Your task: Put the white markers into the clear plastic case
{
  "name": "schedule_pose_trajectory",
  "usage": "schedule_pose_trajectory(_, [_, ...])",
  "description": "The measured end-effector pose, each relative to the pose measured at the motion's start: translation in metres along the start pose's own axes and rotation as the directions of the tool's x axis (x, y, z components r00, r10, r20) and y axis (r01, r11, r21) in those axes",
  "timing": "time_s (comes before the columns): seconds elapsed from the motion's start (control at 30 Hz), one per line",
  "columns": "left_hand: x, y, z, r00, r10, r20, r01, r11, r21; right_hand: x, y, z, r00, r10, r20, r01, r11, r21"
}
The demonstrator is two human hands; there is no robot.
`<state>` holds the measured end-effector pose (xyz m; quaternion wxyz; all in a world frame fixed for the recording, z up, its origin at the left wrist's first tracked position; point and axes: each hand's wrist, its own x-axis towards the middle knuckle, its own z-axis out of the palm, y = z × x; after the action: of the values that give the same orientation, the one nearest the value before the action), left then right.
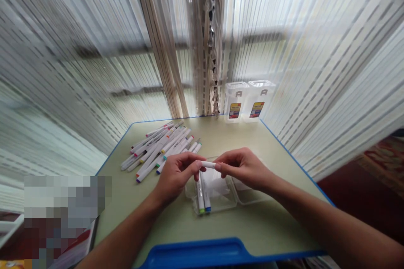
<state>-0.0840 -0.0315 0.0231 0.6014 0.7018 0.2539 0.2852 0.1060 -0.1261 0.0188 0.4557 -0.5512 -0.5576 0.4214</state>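
Observation:
Between my two hands a white marker (208, 164) lies level, pinched at one end by my left hand (180, 172) and at the other by my right hand (242, 166). My fingers cover both its ends. Right below is an open clear plastic case (217, 201), its lid (252, 196) folded out to the right. Along the left side of the case lie two white markers side by side, a green-ended marker (200, 197) and a blue-ended marker (206, 197). A loose pile of white markers (158, 147) with variously coloured ends rests beyond my left hand.
Two closed clear plastic boxes (234, 98) with yellow labels stand at the table's far right corner. The pale green table (126, 214) has a blue rim and a raised blue ledge (195, 254) in front. String curtains (183, 50) hang close behind and beside it.

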Motion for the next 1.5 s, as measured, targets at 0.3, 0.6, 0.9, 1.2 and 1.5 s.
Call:
schedule_pose_trajectory(0.3, [0.001, -0.007, -0.004, 0.998, 0.034, -0.05, -0.037, 0.998, -0.053, 0.0, -0.002, -0.001, 1.0, 0.001, 0.013, -0.002, 0.998, 0.056])
schedule_pose_trajectory(0.6, [0.004, -0.013, -0.008, 0.994, 0.006, -0.108, -0.02, 0.991, -0.13, 0.0, -0.001, -0.002, 1.0, 0.009, 0.022, -0.011, 0.993, 0.116])
schedule_pose_trajectory(0.9, [0.004, -0.015, -0.01, 0.99, 0.003, -0.14, -0.024, 0.988, -0.154, 0.0, -0.003, -0.002, 0.999, 0.011, 0.038, -0.016, 0.989, 0.147])
schedule_pose_trajectory(1.2, [0.006, -0.009, -0.008, 0.981, -0.028, -0.19, -0.03, 0.955, -0.294, -0.001, 0.001, -0.004, 0.999, 0.008, 0.034, -0.015, 0.974, 0.227])
schedule_pose_trajectory(1.5, [0.008, -0.008, -0.01, 0.964, -0.083, -0.252, -0.015, 0.932, -0.363, -0.002, -0.002, -0.005, 0.999, -0.026, 0.022, 0.019, 0.96, 0.28])
